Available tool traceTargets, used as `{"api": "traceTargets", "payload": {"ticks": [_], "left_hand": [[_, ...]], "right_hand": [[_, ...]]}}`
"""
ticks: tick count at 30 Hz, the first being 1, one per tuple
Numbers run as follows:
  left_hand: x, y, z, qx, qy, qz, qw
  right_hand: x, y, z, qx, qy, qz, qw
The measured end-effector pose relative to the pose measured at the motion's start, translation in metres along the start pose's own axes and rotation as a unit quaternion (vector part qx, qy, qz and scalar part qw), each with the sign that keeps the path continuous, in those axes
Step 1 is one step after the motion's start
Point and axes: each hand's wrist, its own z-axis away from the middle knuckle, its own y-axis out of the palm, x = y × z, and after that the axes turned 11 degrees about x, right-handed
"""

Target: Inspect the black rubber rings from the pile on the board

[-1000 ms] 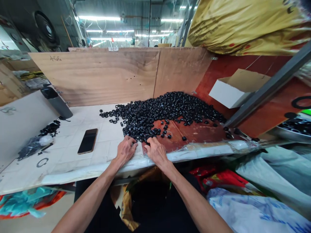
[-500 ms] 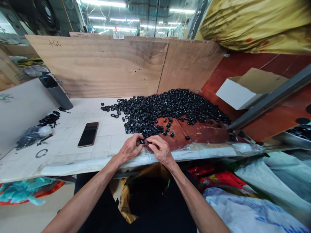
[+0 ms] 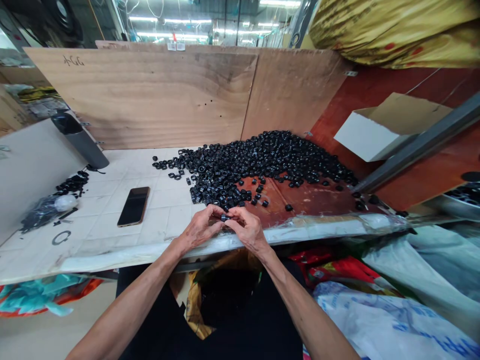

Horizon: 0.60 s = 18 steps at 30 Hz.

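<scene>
Nearest, below the table edge, a yellow-brown bag (image 3: 194, 312) stands open between the dark-clothed legs (image 3: 150, 310), and its inside is too dark to read. To its right lie a white plastic sack with blue print (image 3: 390, 325) and a shiny red package (image 3: 345, 270).

Just above the bag, at the white, plastic-wrapped front edge (image 3: 131, 255) of the table, the two hands meet. The left hand (image 3: 200, 227) and the right hand (image 3: 250, 231) pinch one small, shiny black ring-like part (image 3: 225, 217) between their fingertips, each from its own side. The thumbs point toward each other, and the other fingers are curled; how firmly they press, I cannot tell.

Directly behind the hands begins a wide heap of similar black parts (image 3: 262, 155), lying partly on the white surface and partly on a red-brown board (image 3: 311, 205). To the left of the heap, well apart, lies a dark-screened phone (image 3: 134, 206); farther left there is a flat grey ring (image 3: 56, 237).

Farther away, a dark grey cylinder (image 3: 84, 142) leans at the left, a pale wooden panel (image 3: 168, 95) closes the back, and an open white cardboard box (image 3: 369, 135) is at the right.
</scene>
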Motion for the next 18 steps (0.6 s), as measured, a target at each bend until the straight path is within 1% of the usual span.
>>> {"api": "traceTargets", "payload": {"ticks": [2,3,5,8,10,14,16,18], "left_hand": [[-0.001,0.000,0.000,0.000,0.006,-0.009,1.000],[-0.001,-0.001,0.000,-0.003,0.011,-0.023,1.000],[-0.001,-0.001,0.000,-0.008,0.027,-0.052,0.998],[-0.001,-0.003,-0.001,-0.016,0.048,-0.070,0.996],[-0.004,-0.004,-0.001,-0.014,0.062,-0.072,0.995],[-0.012,-0.004,0.000,-0.009,0.079,-0.090,0.993],[-0.013,-0.001,0.000,-0.015,0.073,-0.099,0.992],[-0.012,0.004,0.001,-0.023,0.062,-0.083,0.994]], "right_hand": [[0.000,0.001,0.001,-0.001,0.015,0.003,1.000],[0.000,0.000,0.001,0.000,0.009,0.013,1.000],[0.002,0.000,0.001,0.001,-0.022,0.033,0.999],[0.003,-0.001,0.001,-0.001,-0.064,0.035,0.997],[0.001,0.001,0.002,-0.003,-0.051,0.019,0.999],[-0.004,0.006,0.004,0.007,0.011,-0.038,0.999],[-0.004,0.007,0.005,0.016,0.021,-0.027,0.999],[-0.002,0.005,0.006,0.021,0.026,-0.004,0.999]]}}
